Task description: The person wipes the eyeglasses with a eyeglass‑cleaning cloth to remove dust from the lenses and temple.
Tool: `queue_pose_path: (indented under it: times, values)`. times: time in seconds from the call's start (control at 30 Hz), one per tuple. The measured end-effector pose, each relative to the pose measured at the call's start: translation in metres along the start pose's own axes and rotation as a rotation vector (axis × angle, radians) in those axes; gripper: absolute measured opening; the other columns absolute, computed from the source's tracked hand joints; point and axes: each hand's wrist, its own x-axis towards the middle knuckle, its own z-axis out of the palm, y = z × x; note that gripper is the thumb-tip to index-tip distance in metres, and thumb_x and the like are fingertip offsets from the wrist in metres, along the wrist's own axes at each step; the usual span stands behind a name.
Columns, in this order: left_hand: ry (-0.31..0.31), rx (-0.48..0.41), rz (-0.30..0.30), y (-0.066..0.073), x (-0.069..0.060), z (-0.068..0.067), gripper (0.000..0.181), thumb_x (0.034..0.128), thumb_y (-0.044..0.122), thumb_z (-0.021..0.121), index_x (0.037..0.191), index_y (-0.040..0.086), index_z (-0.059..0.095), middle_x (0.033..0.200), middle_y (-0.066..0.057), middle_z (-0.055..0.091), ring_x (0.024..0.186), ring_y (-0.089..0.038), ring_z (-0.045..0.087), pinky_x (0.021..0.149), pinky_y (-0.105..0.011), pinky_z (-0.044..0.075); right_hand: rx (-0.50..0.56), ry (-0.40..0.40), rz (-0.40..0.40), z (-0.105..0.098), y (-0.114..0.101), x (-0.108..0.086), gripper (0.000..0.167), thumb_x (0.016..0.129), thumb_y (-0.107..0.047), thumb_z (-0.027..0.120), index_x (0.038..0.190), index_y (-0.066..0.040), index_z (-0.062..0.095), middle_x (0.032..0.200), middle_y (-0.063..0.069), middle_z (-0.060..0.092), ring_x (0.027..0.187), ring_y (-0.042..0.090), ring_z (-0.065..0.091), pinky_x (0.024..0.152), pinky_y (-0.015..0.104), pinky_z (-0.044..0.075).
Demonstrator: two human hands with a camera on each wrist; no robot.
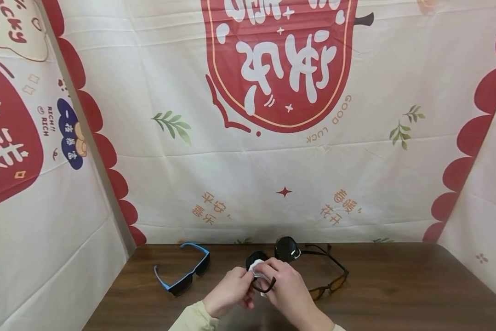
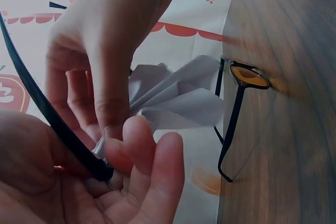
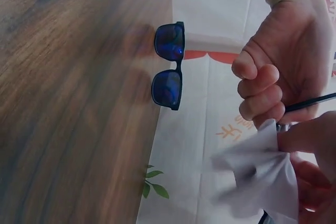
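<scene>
A pair of black sunglasses (image 1: 287,249) with large dark lenses is between my two hands, its middle hidden by fingers and cloth. My left hand (image 1: 232,287) grips it near one hinge; in the left wrist view its black temple arm (image 2: 50,111) slants across the palm. My right hand (image 1: 288,286) pinches a thin white cloth (image 2: 181,95) against the sunglasses close to the left fingertips. In the right wrist view the cloth (image 3: 262,174) fans out, creased and partly blurred. Exactly which part of the sunglasses lies under the cloth is hidden.
Blue-armed sunglasses (image 1: 195,272) with dark lenses lie unfolded on the brown wooden table (image 1: 401,285), left of my hands. Black-framed glasses with orange lenses (image 1: 337,282) lie to the right, partly behind my right hand. A printed white cloth backdrop (image 1: 248,174) stands behind the table.
</scene>
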Motion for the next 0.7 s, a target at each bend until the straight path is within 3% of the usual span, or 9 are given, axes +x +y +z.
queue_pose_path:
  times: [0.1, 0.27, 0.47, 0.7]
  values:
    - [-0.006, 0.001, -0.004, -0.0003, 0.0002, -0.0009, 0.023, 0.0921, 0.007, 0.039, 0.076, 0.002, 0.055, 0.056, -0.003, 0.048, 0.041, -0.011, 0.052, 0.045, -0.03, 0.051, -0.019, -0.016, 0.019, -0.0028, -0.0002, -0.0017, 0.036, 0.06, -0.001, 0.085, 0.088, -0.017, 0.069, 0.087, -0.008, 0.06, 0.072, 0.009, 0.058, 0.06, 0.031, 0.049]
    - [-0.004, 0.033, -0.005, -0.0001, -0.0005, -0.0001, 0.022, 0.0909, 0.007, 0.04, 0.074, 0.003, 0.053, 0.056, -0.003, 0.049, 0.041, -0.011, 0.052, 0.045, -0.031, 0.052, -0.128, 0.03, 0.047, -0.0058, 0.0006, -0.0051, 0.035, 0.06, -0.002, 0.085, 0.087, -0.017, 0.069, 0.088, -0.006, 0.058, 0.067, 0.011, 0.055, 0.056, 0.027, 0.045]
    - [0.002, 0.068, -0.005, 0.002, -0.0004, 0.0027, 0.022, 0.091, 0.008, 0.04, 0.074, 0.004, 0.054, 0.056, -0.003, 0.049, 0.041, -0.011, 0.052, 0.046, -0.032, 0.052, -0.21, 0.078, 0.091, -0.0059, 0.0024, -0.0081, 0.033, 0.064, -0.008, 0.086, 0.091, -0.015, 0.07, 0.087, -0.003, 0.059, 0.063, 0.015, 0.056, 0.052, 0.028, 0.047]
    - [0.014, 0.104, 0.021, 0.0016, 0.0012, 0.0088, 0.022, 0.0895, 0.008, 0.04, 0.072, 0.004, 0.054, 0.055, -0.003, 0.05, 0.04, -0.01, 0.051, 0.044, -0.031, 0.052, -0.294, 0.12, 0.08, -0.004, 0.0079, -0.0086, 0.027, 0.071, -0.016, 0.08, 0.095, -0.014, 0.067, 0.083, -0.002, 0.06, 0.064, 0.015, 0.056, 0.054, 0.029, 0.045]
